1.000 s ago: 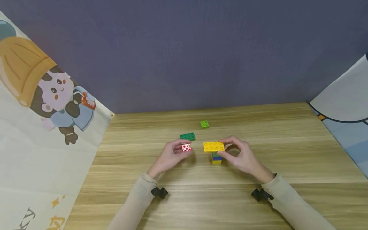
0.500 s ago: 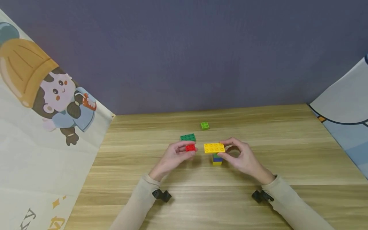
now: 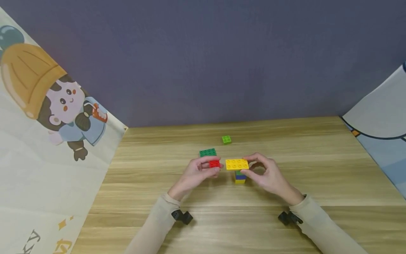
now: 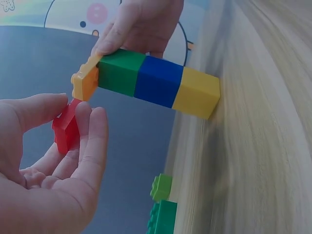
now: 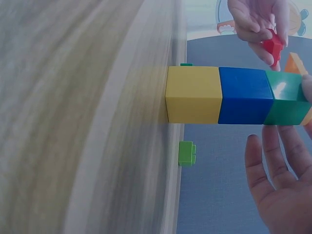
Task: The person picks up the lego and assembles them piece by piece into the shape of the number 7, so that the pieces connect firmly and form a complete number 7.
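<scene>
In the head view, my left hand (image 3: 193,173) pinches a small red building brick (image 3: 214,163), studs up, between thumb and fingers. Just right of it, a long yellow brick (image 3: 237,164) lies on top of an upright tower. My right hand (image 3: 268,171) grips that yellow brick by its right end, with thumb and fingers. From the table upward, the tower has a yellow block (image 4: 196,92), a blue block (image 4: 158,81) and a green block (image 4: 122,72). The yellow brick juts out leftward beyond the green block. In the left wrist view, the red brick's upper end is close to the overhang; whether they touch I cannot tell.
Behind my left hand lies a dark green brick (image 3: 207,152), partly covered by the fingers. Farther back is a small lime green brick (image 3: 226,140). A dark wall panel (image 3: 228,70) borders the wooden table (image 3: 241,225) at the rear.
My left hand has moved right with the red brick, closing most of the gap to the yellow brick. The red brick's top, whitish with red spots earlier, now looks red. My right hand stays in place.
</scene>
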Available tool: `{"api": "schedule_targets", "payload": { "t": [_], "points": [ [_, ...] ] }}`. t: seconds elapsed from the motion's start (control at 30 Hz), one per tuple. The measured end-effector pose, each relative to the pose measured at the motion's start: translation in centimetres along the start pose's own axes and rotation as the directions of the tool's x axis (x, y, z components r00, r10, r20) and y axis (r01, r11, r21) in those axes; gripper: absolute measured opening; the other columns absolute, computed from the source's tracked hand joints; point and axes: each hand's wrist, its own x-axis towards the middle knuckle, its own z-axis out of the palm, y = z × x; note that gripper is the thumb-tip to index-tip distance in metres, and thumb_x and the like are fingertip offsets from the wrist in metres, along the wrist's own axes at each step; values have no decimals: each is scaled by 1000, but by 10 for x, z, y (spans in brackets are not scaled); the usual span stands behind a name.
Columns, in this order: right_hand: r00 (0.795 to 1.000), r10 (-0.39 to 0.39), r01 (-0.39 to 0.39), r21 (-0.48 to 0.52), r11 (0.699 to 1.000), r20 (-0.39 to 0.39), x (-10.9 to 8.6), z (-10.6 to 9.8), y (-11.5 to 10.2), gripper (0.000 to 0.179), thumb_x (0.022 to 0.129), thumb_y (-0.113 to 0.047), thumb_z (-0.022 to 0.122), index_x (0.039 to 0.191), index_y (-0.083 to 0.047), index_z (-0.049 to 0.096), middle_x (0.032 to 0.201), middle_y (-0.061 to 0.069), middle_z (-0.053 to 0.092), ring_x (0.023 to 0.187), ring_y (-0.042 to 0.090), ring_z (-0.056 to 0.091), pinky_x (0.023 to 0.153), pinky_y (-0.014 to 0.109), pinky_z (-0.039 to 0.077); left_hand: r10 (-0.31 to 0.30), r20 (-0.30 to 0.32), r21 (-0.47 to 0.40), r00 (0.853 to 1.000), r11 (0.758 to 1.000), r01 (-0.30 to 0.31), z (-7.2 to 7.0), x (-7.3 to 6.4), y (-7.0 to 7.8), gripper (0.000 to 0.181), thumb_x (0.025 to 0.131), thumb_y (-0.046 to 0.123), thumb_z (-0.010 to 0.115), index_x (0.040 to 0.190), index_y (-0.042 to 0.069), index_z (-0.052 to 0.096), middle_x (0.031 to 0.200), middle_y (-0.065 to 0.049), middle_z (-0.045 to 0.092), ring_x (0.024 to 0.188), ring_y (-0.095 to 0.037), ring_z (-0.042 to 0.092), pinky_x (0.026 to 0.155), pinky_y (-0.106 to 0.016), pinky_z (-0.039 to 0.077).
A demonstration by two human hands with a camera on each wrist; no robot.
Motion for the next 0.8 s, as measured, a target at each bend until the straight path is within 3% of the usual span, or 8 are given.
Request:
{"api": "schedule_targets", "payload": {
  "t": [0.37,0.57,0.8],
  "points": [
    [1000,9,-9,-1,1000,9,-1,1,-1,35,86,4,85,117,-6,72,114,12,78,89,12,70,79,33,64,-10,7,-10,1000,1000,10,5,0,3,54,103,7,69,153,-3,52,141,-26,67,128,-51,64,99,-38,62],
    [1000,-8,8,-1,1000,7,-1,1,1,36,85,5,85,117,-6,72,114,12,78,89,12,70,79,32,63,-7,11,6,1000,1000,7,6,2,6,51,103,7,69,152,-1,55,138,-27,69,121,-53,67,95,-34,63],
    [1000,-11,11,-2,1000,1,-1,0,0,36,85,6,85,117,-5,72,114,13,78,89,12,70,79,32,63,-22,31,1,999,1000,22,9,6,9,52,103,7,69,152,-2,54,135,-25,71,116,-53,67,98,-40,63]
  ]
}}
